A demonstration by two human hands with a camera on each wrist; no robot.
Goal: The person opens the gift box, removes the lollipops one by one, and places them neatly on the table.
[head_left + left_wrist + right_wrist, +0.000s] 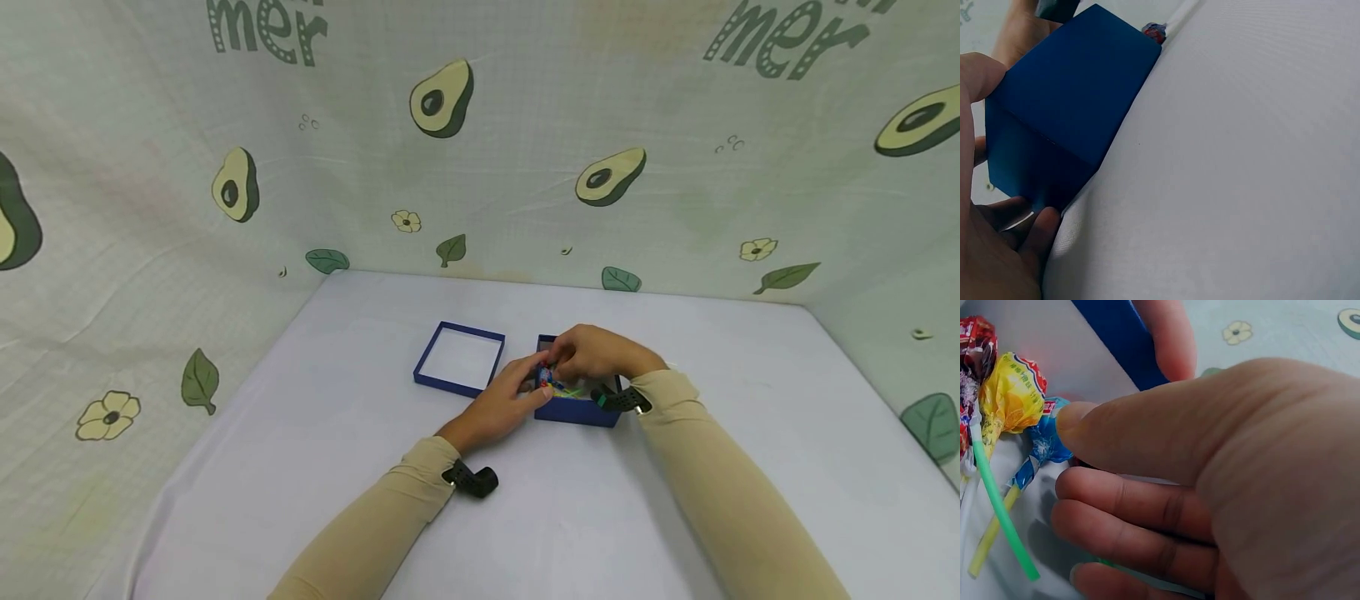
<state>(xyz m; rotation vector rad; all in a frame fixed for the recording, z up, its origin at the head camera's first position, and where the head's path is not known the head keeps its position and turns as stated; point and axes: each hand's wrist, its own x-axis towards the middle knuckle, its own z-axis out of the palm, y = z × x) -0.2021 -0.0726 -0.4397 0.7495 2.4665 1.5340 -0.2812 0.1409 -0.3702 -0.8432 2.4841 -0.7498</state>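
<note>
Left hand [498, 406]: fingers grip blue box [1079, 81]. Right hand [594, 353]: fingers curled, thumb against blue lollipop [1046, 436]; pinch unclear. Likely light, hard, slippery-wrapped; best held by its stick [995, 531].

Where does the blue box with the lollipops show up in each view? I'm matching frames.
Head: blue box right of and below centre, partly covered by the right hand.
Left wrist: box, large, at upper left.
Right wrist: box seen as a diagonal blue strip, top centre.
Shared landmark: the right hand, upper left in the left-wrist view, filling the right side in its own.
</note>
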